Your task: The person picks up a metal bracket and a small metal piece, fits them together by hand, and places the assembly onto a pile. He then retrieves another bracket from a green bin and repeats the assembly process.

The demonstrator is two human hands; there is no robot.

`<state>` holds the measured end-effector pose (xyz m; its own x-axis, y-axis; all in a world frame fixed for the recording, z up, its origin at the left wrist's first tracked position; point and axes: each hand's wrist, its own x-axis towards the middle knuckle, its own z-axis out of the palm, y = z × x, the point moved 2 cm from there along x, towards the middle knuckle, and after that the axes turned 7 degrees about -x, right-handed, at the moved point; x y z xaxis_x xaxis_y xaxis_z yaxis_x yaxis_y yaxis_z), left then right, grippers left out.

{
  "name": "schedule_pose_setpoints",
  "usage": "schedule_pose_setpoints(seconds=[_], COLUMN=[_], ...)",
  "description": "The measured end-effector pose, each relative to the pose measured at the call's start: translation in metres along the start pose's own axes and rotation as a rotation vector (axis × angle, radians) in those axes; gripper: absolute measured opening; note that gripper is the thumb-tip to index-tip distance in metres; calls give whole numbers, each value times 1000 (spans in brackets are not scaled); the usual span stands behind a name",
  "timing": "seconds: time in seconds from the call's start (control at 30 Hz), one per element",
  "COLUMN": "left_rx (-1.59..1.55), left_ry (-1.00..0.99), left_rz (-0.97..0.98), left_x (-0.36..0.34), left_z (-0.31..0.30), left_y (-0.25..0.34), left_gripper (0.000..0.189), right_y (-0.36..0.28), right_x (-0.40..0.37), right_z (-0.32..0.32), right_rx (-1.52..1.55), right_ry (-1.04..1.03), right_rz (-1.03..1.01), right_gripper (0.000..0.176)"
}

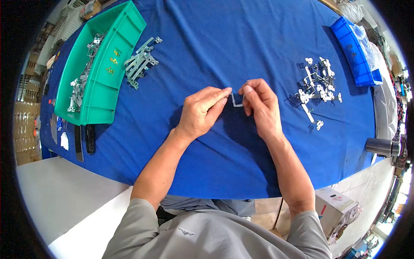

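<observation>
Between my two hands, over the blue cloth, is a small bent metal bracket with a U-shaped outline. My left hand pinches its left end between thumb and fingertips. My right hand has its fingers curled around the other end, which they partly hide. To the right lies a loose pile of similar metal brackets. A smaller group of flat metal strips with shaped ends lies to the left, beside the green bin.
A green plastic bin holding more metal parts stands at the left. At the far right is a blue bin with clear plastic in it. A metal cylinder lies near the right edge. Blue cloth covers the table.
</observation>
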<state>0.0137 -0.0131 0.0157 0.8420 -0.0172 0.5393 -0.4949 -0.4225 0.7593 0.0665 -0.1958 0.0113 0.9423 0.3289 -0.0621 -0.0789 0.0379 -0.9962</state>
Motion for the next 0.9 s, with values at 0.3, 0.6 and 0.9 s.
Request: schedule_pose_setpoints(seconds=[0.3,0.6,0.9], left_rx=[-305,-249,-181], left_ry=[146,97,17], left_rz=[-528,-391,-137], left_x=[-3,-1,2], left_z=[-4,-8,-13], left_y=[-12,-9,-8], left_gripper=[28,25,26], right_y=[0,1,1], right_x=[-5,-4,-5], right_z=[2,2,2], right_rx=[-261,-467,-362], right_ry=[-91,-54,-66], right_rz=[-18,-87,-15], right_gripper=[20,17,18])
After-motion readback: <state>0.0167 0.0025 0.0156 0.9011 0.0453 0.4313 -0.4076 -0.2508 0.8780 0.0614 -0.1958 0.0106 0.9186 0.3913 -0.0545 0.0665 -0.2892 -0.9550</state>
